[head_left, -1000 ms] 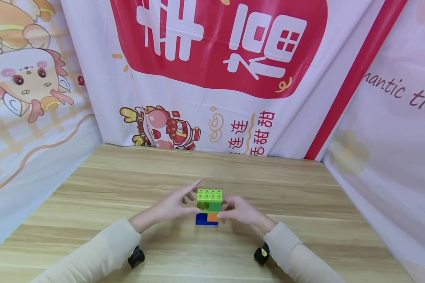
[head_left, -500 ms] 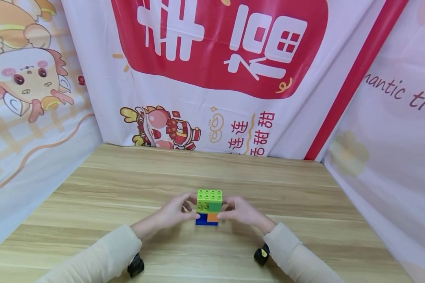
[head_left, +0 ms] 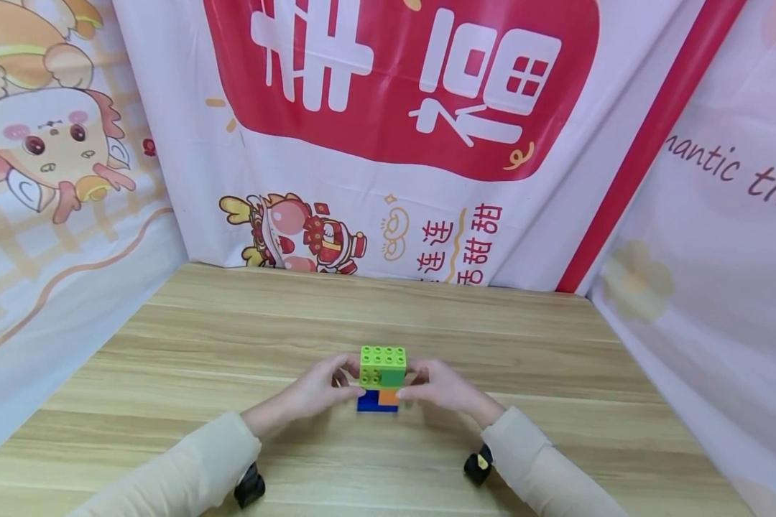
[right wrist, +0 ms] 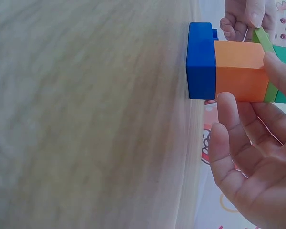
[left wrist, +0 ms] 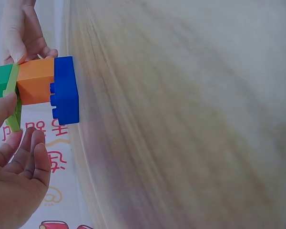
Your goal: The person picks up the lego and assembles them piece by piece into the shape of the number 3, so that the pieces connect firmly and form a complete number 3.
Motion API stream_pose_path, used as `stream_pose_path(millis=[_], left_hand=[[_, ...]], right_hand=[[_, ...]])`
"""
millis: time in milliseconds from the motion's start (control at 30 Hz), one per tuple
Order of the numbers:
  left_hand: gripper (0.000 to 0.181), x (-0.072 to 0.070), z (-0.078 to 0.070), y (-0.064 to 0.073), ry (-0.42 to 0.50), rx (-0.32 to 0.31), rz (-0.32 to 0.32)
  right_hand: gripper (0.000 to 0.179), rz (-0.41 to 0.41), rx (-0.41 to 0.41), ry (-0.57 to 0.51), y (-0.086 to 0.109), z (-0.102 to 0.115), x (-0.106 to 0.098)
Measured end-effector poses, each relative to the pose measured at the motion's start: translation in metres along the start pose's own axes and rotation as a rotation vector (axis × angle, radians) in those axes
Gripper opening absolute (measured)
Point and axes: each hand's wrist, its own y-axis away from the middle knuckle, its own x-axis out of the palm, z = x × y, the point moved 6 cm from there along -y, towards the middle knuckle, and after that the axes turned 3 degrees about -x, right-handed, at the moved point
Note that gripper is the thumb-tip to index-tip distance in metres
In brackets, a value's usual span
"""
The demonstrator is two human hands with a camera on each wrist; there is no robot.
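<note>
A small tower of toy building blocks stands upright on the table between my hands. At its bottom is a blue brick, with an orange brick on its right half. Above lies a thin lime plate, whose left end overhangs the blue brick. A green brick sits on the plate's right side, under a lime studded top piece. My left hand pinches the plate's overhanging left end between thumb and fingertip. On the right, my right hand holds the tower at the plate and orange brick.
The wood-grain table reaches back to a printed cloth. More printed cloth hangs on the left and right sides. Black wrist straps show below both cuffs.
My left hand's raised fingers have come down and closed in on the tower's left side, the thumb now at the plate. The right hand and the tower stay in place.
</note>
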Motion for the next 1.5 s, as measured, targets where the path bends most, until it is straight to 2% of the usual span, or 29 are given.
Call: stream_pose_path(millis=[100,300,600,767,867,1033,1300,1500], left_hand=[[0.027,-0.001,-0.001,-0.001,0.003,-0.015,0.01],[0.029,-0.004,0.001,-0.004,-0.004,-0.098,0.04],[0.034,-0.01,0.002,-0.015,-0.07,-0.064,0.042],[0.039,-0.014,0.005,-0.02,-0.041,-0.153,0.043],[0.041,-0.016,0.007,-0.023,-0.054,-0.202,0.032],[0.037,-0.018,0.011,-0.03,-0.067,-0.223,0.005],[0.036,-0.017,0.023,-0.041,-0.012,-0.363,0.003],[0.038,-0.014,0.03,-0.047,-0.021,-0.401,0.016]], right_hand=[[0.039,0.01,0.01,-0.008,-0.001,-0.002,-0.001],[0.035,0.033,0.02,-0.021,-0.001,-0.002,-0.002],[0.034,0.035,0.054,-0.063,-0.006,-0.004,-0.005],[0.034,0.0,0.059,-0.014,-0.01,-0.003,-0.007],[0.035,-0.018,0.059,0.005,-0.013,-0.001,-0.009],[0.038,-0.039,0.074,0.006,-0.017,0.001,-0.013],[0.039,-0.09,0.123,0.065,-0.023,-0.001,-0.019],[0.033,-0.102,0.146,0.103,-0.028,-0.004,-0.019]])
